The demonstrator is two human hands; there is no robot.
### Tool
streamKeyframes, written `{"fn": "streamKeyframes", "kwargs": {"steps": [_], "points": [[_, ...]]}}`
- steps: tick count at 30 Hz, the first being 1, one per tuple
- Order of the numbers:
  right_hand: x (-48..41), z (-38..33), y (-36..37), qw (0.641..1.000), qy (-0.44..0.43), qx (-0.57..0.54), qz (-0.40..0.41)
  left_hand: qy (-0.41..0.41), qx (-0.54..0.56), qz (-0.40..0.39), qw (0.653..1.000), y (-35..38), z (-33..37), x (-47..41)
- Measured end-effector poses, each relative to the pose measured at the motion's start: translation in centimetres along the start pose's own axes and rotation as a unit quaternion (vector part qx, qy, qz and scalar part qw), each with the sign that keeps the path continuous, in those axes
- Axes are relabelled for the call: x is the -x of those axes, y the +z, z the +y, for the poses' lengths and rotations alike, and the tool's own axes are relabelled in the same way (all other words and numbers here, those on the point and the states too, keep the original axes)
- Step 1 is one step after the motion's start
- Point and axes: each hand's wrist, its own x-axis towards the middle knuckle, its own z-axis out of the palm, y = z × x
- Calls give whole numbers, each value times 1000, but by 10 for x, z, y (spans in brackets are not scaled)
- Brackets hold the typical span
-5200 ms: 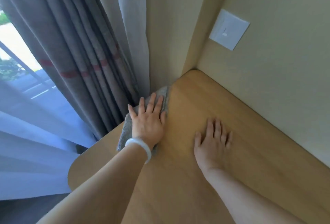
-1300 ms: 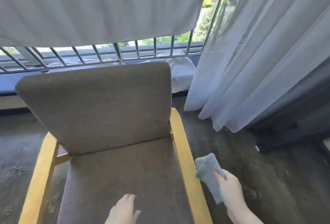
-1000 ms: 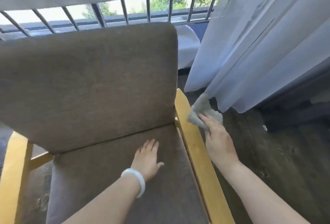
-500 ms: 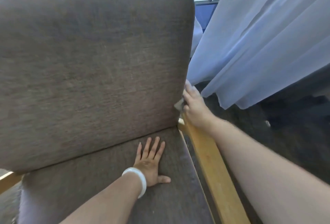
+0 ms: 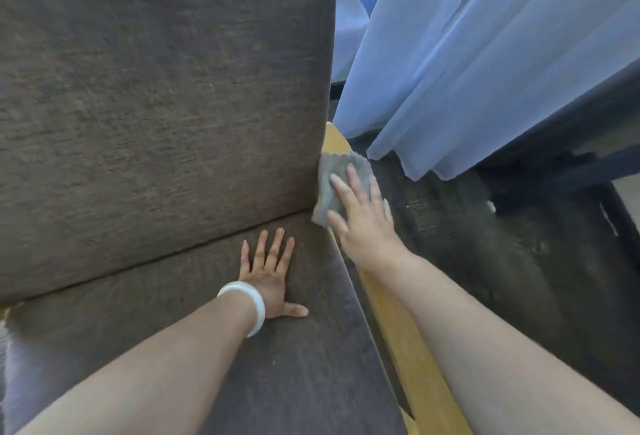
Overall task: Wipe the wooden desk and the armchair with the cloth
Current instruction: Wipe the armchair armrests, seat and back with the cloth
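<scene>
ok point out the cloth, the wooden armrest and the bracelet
cloth (image 5: pixel 334 163): head view, grey upper part near its top edge
wooden armrest (image 5: pixel 401 358): head view, bare top face beside the seat cushion
bracelet (image 5: pixel 256 306): head view, white band's outer face

On the armchair (image 5: pixel 104 192) seat (image 5: pixel 311 382), near its right edge and just before the backrest (image 5: pixel 156 70), lies the left hand (image 5: pixel 268 275). On the armchair's right armrest (image 5: pixel 407 365), against the backrest's edge, sits the cloth (image 5: pixel 332 174), under the right hand (image 5: pixel 363 226). The curtain (image 5: pixel 485 53) hangs to the armchair's right and behind.

No text, label or number is readable (the armchair (image 5: pixel 156 88) bears none).
</scene>
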Motion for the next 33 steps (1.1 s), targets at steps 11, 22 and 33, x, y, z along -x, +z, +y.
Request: {"fn": "streamKeyframes", "kwargs": {"steps": [11,22,33], "points": [[229,52,27,997,38,67,-21,-57,72,-40,995,17,71,49],[118,15,45,976,148,-26,160,-101,57,-20,993,55,91,49],[361,70,91,953,242,149,105,-70,27,-49,996,67,127,77]]}}
